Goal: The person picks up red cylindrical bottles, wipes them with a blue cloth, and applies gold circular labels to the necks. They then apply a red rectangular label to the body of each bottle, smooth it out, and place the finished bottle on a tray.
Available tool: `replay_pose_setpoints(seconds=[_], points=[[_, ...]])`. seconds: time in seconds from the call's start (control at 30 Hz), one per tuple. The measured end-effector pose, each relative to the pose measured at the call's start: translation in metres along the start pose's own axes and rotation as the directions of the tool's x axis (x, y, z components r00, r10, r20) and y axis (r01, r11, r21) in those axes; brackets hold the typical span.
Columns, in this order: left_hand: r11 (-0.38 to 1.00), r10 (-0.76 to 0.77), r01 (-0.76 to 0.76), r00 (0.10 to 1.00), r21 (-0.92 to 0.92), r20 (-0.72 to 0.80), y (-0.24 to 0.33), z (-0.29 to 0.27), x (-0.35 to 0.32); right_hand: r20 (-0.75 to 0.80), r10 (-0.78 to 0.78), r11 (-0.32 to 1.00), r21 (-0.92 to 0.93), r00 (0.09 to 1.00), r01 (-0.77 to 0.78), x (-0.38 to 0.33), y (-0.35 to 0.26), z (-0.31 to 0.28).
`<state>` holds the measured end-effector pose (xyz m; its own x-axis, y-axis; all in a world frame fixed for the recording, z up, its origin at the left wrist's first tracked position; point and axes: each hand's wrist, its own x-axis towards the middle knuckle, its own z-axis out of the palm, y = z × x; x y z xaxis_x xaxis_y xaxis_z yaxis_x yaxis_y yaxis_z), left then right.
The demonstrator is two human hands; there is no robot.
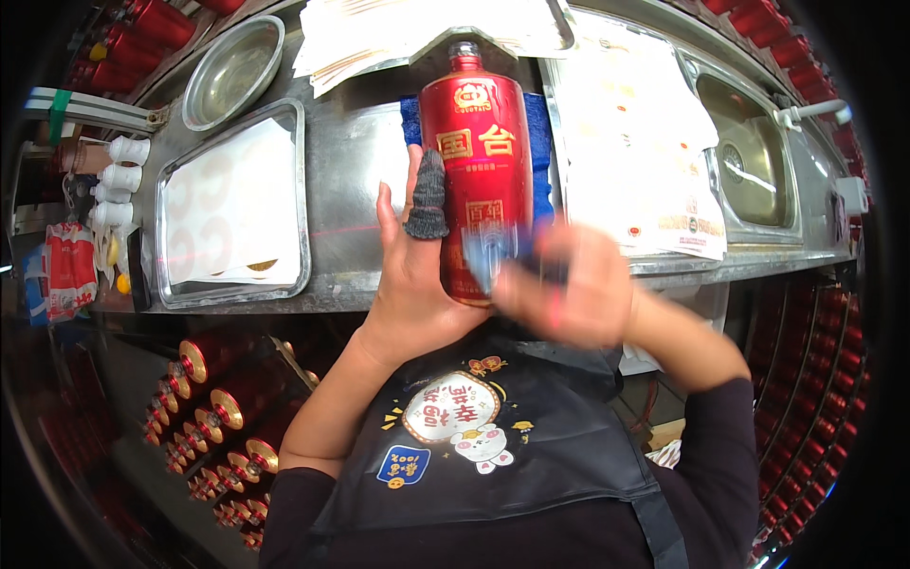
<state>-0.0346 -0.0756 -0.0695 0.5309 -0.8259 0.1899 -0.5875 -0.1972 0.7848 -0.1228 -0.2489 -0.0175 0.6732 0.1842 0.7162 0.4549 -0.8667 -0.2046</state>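
A red bottle [474, 180] with gold markings lies on a blue cloth [538, 142], its neck pointing away from me. My left hand [422, 275] supports it along its left side and base. One finger wears a dark grey knitted finger sleeve [428, 197] and presses along the glass. Over the lower front of the bottle, my right hand [578, 284] is closed on a pale blue flat piece [485, 258] that touches or nearly touches the surface. Motion blur hides what kind of thing it is. Dark coverings also show on the right fingers.
A metal tray [301, 209] with white sheets and a round steel bowl [275, 59] stand left. Printed sheets [630, 142] lie right, beside a sink [739, 142]. More paper [379, 38] is stacked behind the bottle. Several red bottles [227, 408] fill racks below the counter.
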Motion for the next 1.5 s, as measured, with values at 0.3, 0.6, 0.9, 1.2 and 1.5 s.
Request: replay_pose_setpoints(seconds=[0.3, 0.6, 0.9, 1.2, 1.5], points=[[0.995, -0.090, 0.094, 0.992, -0.040, 0.084, -0.007, -0.006, -0.009, 0.045, 0.979, 0.121, 0.653, 0.198, -0.748, -0.068, -0.038, 0.014], [0.976, -0.187, 0.204, 0.966, -0.081, 0.177, -0.018, -0.007, -0.004, -0.024, 0.959, 0.249, 0.548, 0.282, -0.798, -0.056, -0.047, 0.007], [0.997, -0.069, 0.067, 0.995, 0.031, 0.070, -0.019, -0.006, 0.001, -0.117, 0.969, 0.249, 0.448, 0.220, -0.859, -0.038, -0.044, 0.001], [0.991, 0.104, -0.087, 0.980, 0.102, -0.170, 0.000, -0.006, -0.010, -0.169, 0.910, 0.415, 0.363, 0.379, -0.834, -0.055, -0.044, 0.015], [0.973, 0.157, -0.118, 0.968, 0.200, -0.194, -0.010, 0.004, -0.009, 0.018, 0.396, 0.910, 0.123, 0.918, -0.395, -0.030, -0.066, 0.032]])
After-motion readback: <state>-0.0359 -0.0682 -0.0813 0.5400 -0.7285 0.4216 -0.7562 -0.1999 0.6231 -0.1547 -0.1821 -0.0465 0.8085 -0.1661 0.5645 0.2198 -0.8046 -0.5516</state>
